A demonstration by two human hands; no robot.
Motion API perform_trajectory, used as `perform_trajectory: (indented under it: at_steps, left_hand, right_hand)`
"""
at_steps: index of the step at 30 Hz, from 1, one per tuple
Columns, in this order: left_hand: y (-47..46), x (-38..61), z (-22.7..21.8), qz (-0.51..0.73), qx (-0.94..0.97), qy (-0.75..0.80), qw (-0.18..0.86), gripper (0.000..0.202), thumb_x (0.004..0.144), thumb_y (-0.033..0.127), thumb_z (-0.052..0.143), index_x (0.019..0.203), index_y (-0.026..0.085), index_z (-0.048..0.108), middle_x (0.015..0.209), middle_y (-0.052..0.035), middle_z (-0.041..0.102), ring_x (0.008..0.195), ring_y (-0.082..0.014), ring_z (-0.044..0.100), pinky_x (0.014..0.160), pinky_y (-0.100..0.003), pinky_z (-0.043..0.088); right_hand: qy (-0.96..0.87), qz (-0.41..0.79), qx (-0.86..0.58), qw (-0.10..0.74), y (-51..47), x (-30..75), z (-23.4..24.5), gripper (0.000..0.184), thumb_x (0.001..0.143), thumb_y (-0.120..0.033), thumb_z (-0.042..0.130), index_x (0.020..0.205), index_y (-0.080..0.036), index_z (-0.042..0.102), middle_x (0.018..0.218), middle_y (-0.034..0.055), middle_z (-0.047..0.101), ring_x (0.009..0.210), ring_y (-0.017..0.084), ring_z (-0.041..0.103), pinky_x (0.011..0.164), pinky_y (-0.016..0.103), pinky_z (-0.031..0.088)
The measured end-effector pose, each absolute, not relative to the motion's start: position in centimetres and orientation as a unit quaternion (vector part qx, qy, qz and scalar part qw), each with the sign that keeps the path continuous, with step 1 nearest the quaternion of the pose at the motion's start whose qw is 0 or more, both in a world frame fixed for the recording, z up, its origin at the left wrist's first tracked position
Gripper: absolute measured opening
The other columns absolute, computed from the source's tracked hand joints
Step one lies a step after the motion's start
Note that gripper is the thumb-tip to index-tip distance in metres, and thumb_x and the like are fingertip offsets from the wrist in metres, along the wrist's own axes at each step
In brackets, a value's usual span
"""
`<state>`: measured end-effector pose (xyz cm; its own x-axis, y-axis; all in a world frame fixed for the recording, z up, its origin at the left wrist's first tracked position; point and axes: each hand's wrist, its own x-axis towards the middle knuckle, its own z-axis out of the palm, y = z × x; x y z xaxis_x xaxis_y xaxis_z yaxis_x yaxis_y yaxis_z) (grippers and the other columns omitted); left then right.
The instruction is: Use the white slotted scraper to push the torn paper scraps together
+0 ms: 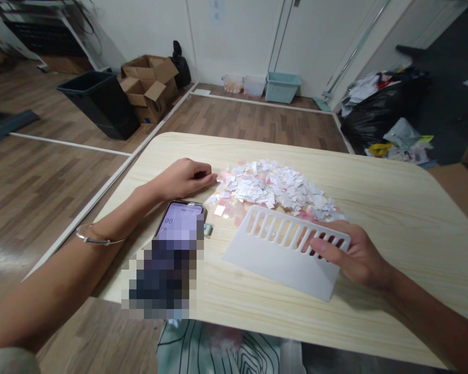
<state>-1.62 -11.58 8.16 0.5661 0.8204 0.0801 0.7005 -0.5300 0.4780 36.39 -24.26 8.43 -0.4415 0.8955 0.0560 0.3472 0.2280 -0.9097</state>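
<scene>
My right hand (353, 254) grips a white plastic scraper-like board (281, 262) by the right end of its slotted edge, thumb across the slots. The board is tilted over the table, in front of a heap of small white paper scraps (275, 184). Pinkish, see-through bits are mixed in along the heap's edge. At the left end of the heap, my left hand (189, 177) rests with its fingers curled in and the fingertips by the scraps. Nothing shows in it. A bangle is on that wrist.
A phone (181, 223), partly pixelated, lies on the pale wood table (393, 208) below my left hand, a small object (208, 229) beside it. Beyond are a black bin (99, 104), cardboard boxes (150, 85), a teal tub (283, 87) and black bags (378, 117).
</scene>
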Motion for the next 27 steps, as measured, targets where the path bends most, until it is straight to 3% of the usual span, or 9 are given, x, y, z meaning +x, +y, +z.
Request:
perform_trajectory:
  at_steps: [5,10,17,27]
  left_hand:
    - [-11.7,-1.5,8.3,0.148,0.860,0.444,0.202,0.042,0.100,0.046,0.055,0.066,0.021,0.050,0.055,0.0043,0.042,0.054,-0.0100,0.033,0.056,-0.029,0.027]
    - [-11.7,-1.5,8.3,0.150,0.862,0.439,0.206,0.042,0.101,0.045,0.055,0.067,0.021,0.053,0.055,0.0044,0.042,0.054,-0.0102,0.033,0.056,-0.030,0.026]
    - [-11.6,-1.5,8.2,0.152,0.861,0.438,0.207,0.042,0.101,0.045,0.056,0.067,0.021,0.052,0.055,0.0049,0.041,0.054,-0.0102,0.032,0.058,-0.031,0.027]
    - [-11.6,-1.6,8.2,0.145,0.858,0.446,0.211,0.042,0.100,0.047,0.055,0.067,0.022,0.051,0.056,0.0043,0.042,0.055,-0.0107,0.033,0.059,-0.031,0.027]
  right_hand:
    - [-0.728,0.441,-0.419,0.315,-24.3,36.6,8.3,0.049,0.103,-0.061,0.066,0.078,-0.022,0.080,0.061,0.0032,0.073,0.049,0.016,0.062,0.043,0.027,0.042]
    - [-0.725,0.436,-0.432,0.311,-24.5,36.2,9.4,0.042,0.099,-0.056,0.075,0.074,-0.023,0.080,0.059,0.0021,0.072,0.050,0.016,0.062,0.045,0.027,0.044]
    - [-0.643,0.494,-0.469,0.349,-24.9,36.0,9.6,0.050,0.093,-0.072,0.074,0.073,-0.026,0.079,0.059,0.0026,0.073,0.046,0.018,0.060,0.040,0.030,0.042]
    - [-0.735,0.444,-0.413,0.305,-24.4,36.6,7.7,0.048,0.104,-0.061,0.064,0.078,-0.023,0.079,0.060,0.0024,0.070,0.049,0.016,0.060,0.044,0.027,0.043]
